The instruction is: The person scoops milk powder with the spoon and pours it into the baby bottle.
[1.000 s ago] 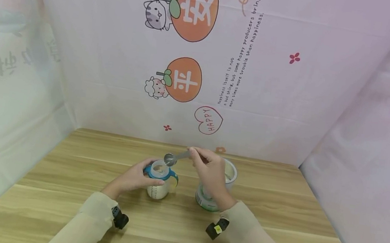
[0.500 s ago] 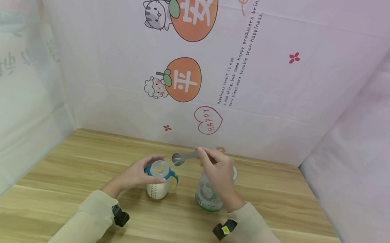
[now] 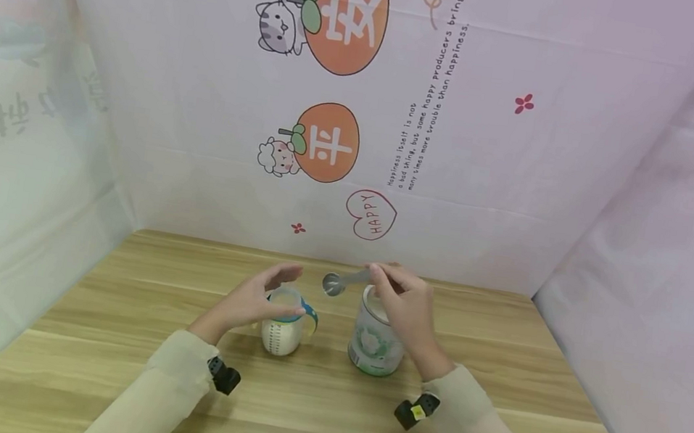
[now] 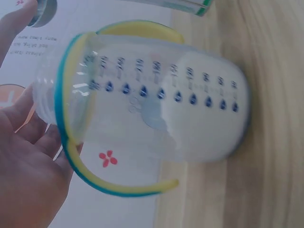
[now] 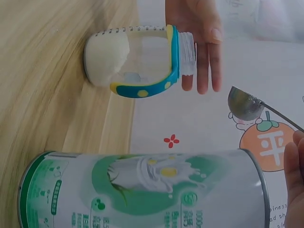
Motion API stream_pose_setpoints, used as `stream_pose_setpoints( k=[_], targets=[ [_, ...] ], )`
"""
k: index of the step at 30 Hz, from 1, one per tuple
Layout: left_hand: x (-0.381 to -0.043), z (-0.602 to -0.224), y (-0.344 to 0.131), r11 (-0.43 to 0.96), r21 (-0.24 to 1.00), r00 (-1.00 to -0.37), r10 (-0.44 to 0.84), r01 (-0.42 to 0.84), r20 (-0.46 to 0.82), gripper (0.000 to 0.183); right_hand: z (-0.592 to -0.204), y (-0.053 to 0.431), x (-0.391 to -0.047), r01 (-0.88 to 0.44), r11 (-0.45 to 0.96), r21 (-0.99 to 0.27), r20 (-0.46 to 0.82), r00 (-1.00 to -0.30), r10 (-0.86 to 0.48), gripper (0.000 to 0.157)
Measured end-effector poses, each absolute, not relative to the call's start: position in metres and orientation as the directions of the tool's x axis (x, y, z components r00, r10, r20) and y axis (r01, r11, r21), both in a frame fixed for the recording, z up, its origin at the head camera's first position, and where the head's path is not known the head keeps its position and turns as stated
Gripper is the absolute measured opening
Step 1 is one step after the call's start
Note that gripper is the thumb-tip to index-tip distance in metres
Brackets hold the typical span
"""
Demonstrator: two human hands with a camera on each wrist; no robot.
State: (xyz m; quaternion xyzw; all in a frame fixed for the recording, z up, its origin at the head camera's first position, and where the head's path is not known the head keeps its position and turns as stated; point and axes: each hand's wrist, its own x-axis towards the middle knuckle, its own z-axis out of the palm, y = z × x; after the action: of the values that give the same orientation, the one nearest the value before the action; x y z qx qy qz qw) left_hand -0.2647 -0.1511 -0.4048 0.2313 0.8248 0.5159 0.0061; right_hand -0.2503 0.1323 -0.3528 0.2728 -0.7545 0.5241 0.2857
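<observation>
A clear baby bottle (image 3: 280,338) with a blue-and-yellow two-handled collar stands uncapped on the table, white powder in its lower part. My left hand (image 3: 249,300) is spread around the bottle's neck, fingers straight and thumb apart from them. In the right wrist view its fingers (image 5: 203,66) extend behind the bottle mouth (image 5: 188,53). With thumb and fingers my right hand (image 3: 408,314) pinches the handle of a metal measuring spoon (image 3: 333,284). The spoon's round bowl hangs in the air between the bottle and a white-and-green milk powder can (image 3: 374,348).
The can stands open to the right of the bottle, its rim (image 3: 367,300) partly behind my right hand. The wooden table (image 3: 307,416) ends at a printed white cloth (image 3: 449,237) at the back. More cloth hangs on both sides.
My right hand has carried the spoon rightward, from over the bottle mouth toward the can. My left hand has loosened from the bottle's collar and lifted slightly, its fingers spreading. The bottle stays in place.
</observation>
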Motion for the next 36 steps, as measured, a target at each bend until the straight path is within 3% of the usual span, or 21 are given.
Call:
stream_pose_setpoints(
  k=[17,25,36],
  targets=[
    [-0.269,-0.374,-0.122,0.324,0.818,-0.843,0.436,0.475,0.317,0.081,-0.356,0.174,-0.256,-0.640,0.392,-0.661,0.675,-0.735,-0.062,0.023],
    [-0.268,-0.369,-0.106,0.254,0.839,-0.821,0.465,0.482,0.331,0.078,-0.355,0.195,-0.257,-0.636,0.447,-0.628,0.698,-0.715,-0.036,0.020],
    [-0.261,-0.369,-0.073,0.263,0.858,-0.829,0.486,0.441,0.276,0.085,-0.352,0.211,-0.250,-0.623,0.510,-0.594,0.714,-0.700,-0.024,0.014]
  ],
)
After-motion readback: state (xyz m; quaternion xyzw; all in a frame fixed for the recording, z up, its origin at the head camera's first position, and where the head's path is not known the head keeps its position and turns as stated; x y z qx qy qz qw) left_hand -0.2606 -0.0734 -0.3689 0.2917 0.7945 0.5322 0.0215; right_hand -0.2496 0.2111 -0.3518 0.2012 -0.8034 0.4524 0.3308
